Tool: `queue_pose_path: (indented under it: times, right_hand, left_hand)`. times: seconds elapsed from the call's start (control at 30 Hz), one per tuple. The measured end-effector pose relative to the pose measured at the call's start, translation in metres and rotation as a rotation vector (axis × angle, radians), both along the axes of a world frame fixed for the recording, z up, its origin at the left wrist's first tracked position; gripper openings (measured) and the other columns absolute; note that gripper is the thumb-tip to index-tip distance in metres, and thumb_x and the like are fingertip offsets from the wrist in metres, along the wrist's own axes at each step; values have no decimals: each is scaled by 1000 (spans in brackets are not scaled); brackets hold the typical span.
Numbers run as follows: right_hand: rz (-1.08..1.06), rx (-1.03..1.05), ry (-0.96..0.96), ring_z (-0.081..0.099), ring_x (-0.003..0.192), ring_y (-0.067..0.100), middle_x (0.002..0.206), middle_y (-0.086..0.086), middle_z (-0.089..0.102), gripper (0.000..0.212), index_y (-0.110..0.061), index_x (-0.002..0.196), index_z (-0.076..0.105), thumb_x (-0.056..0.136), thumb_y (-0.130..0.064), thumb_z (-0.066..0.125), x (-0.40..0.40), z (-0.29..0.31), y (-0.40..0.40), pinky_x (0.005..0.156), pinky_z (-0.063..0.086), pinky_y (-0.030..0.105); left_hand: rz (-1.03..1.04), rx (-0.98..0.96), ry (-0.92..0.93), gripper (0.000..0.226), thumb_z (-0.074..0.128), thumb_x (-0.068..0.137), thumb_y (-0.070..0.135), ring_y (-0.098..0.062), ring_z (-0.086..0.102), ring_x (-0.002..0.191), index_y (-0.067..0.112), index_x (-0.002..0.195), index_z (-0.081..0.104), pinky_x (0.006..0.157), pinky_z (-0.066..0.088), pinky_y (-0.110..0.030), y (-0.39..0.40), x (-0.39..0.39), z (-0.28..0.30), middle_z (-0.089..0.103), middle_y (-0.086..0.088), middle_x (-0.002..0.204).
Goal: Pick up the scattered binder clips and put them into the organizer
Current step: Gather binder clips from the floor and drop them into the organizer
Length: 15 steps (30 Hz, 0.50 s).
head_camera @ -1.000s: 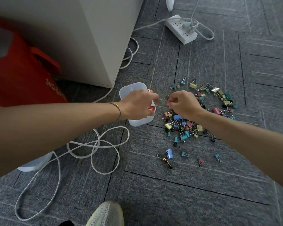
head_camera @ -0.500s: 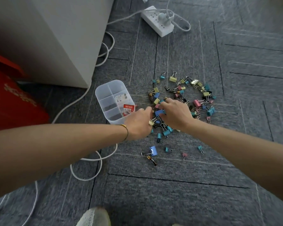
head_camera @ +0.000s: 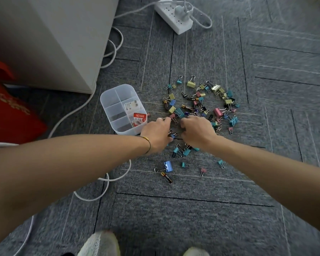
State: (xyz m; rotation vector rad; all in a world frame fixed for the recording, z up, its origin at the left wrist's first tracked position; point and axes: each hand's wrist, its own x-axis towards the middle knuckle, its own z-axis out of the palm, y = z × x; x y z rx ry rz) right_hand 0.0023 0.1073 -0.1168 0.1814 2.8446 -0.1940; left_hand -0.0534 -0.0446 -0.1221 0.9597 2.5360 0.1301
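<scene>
Reaching into the scattered coloured metal binder clips (head_camera: pixel 201 106) at centre frame, my left hand (head_camera: pixel 158 134) and right hand (head_camera: pixel 198 133) curl, grip unclear; the clear plastic divided organizer (head_camera: pixel 107 100), centre-left, holds a red-and-white label card (head_camera: pixel 139 119).

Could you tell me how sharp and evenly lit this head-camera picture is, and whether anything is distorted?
Head view: soft, even light, no hard shadows or glare; the binder clips and organizer are fairly sharp. Head view: the shoes at the bottom edge are smeared, and both forearms look softer. Head view: wide-angle bending shows in the carpet seams and the stretched forearms behind the left hand and right hand.
</scene>
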Motion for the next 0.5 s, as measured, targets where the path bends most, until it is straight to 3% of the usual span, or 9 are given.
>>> queue_pose_path:
  times: [0.1,0.17,0.27,0.37,0.47,0.5]
  right_hand:
    - [-51,-60,-5,64,79,28,89,4,63,10,-11,75,66,82,-9,59,10,-6,13,68,58,39]
    - [-143,-198,48,65,78,24,83,1,66,21,-15,63,62,74,2,58,16,-11,23,70,59,39]
    - [-383,-458,99,69,79,18,88,1,73,23,-14,83,76,78,5,64,16,-2,35,68,59,32]
    - [-636,-836,-49,69,81,21,98,7,74,38,-7,100,78,82,12,51,12,16,47,71,62,33]
    - [-895,-1172,-208,59,70,21,88,13,71,31,3,86,69,86,6,39,18,24,57,57,49,30]
    - [-929,-1185,-253,55,62,19,80,14,66,27,0,83,66,87,1,39,21,22,58,53,43,27]
  left_hand:
    - [-61,-17,-28,35,66,97,38,-34,64,105,13,117,52,70,42,-38,6,-6,-1,61,-12,118]
    - [-55,11,-105,32,71,95,32,-34,63,107,12,114,55,75,45,-38,9,-9,-1,62,-12,118]
    - [-27,62,-130,28,74,92,27,-32,62,108,13,114,63,86,53,-41,13,-13,1,62,-11,119]
    - [43,161,-182,17,64,95,24,-27,64,102,14,105,73,89,54,-38,15,-17,8,65,-8,116]
    - [270,227,-566,14,59,98,17,-19,71,80,8,102,68,74,62,-33,19,-20,14,69,-10,103]
    - [377,245,-733,12,58,99,12,-19,73,73,6,100,67,68,63,-31,20,-19,16,68,-13,99]
